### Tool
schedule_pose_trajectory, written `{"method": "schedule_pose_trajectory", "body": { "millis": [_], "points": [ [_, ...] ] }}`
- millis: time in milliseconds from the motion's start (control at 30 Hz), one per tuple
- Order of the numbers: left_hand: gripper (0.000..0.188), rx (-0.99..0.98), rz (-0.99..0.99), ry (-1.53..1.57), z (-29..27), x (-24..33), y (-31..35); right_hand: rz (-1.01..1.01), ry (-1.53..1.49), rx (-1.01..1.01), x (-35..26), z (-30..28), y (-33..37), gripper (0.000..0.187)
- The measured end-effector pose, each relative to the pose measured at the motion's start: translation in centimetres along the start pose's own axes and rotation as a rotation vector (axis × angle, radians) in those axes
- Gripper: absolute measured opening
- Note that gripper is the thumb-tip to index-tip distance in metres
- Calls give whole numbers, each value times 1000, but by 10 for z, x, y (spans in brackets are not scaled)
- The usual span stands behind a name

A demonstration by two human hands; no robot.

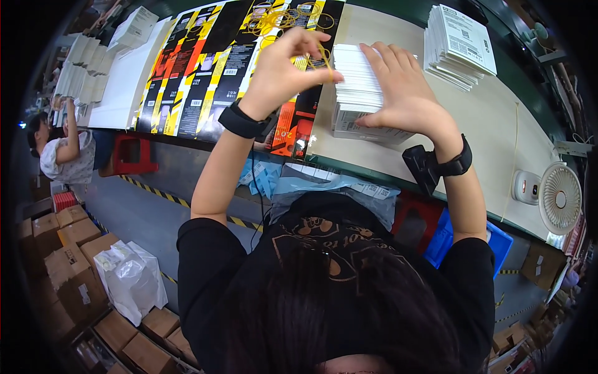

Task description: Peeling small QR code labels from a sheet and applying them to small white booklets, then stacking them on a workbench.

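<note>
My left hand (281, 71) is raised just left of a thick stack of white folded leaflets (356, 78). A yellow rubber band (326, 61) hangs between its thumb and fingers, close to the stack's left side. Across the stack's right part lies my right hand (405, 90), fingers over the far side and thumb on the near side, gripping it. The stack rests on the pale worktable (486, 146). More yellow rubber bands (274, 22) lie in a loose heap beyond my left hand, on printed sheets.
Black, yellow and red printed sheets (215, 87) cover the table's left. A second stack of white leaflets (458, 47) stands far right. A small fan (559, 198) sits at the right edge. Another person (65, 146) works at far left, near a red stool (136, 156). Cardboard boxes (78, 274) fill the lower left.
</note>
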State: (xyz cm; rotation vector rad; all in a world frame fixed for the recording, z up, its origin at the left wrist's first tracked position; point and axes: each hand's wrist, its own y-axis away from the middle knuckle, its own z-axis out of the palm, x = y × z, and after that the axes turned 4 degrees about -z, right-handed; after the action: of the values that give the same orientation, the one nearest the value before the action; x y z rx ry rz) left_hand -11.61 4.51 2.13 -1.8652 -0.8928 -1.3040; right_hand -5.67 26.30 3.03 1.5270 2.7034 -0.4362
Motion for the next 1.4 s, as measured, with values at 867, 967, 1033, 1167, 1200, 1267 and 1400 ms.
{"method": "schedule_pose_trajectory", "body": {
  "millis": [867, 967, 1033, 1167, 1200, 1267, 1400],
  "points": [
    [91, -100, 382, -366, 37, -29, -7, -124, -59, -32, 7, -7, 0, 98],
    [89, -100, 379, -357, 38, -31, -7, -198, -134, -67, 14, -14, 0, 92],
    [88, -101, 384, -349, 40, -31, -7, -231, -169, -84, 13, -13, -1, 89],
    [82, -86, 424, -117, 45, -34, -11, -196, -307, 106, 4, -1, -18, 63],
    [82, -80, 425, -120, 43, -36, -11, -365, -266, 89, -3, -2, -23, 53],
    [76, -87, 567, -216, 37, -45, -15, -701, -179, 54, -15, -6, -33, 35],
    [66, -62, 605, -264, 39, -59, -12, -789, -112, -53, -22, -13, -51, 21]
  ]
}}
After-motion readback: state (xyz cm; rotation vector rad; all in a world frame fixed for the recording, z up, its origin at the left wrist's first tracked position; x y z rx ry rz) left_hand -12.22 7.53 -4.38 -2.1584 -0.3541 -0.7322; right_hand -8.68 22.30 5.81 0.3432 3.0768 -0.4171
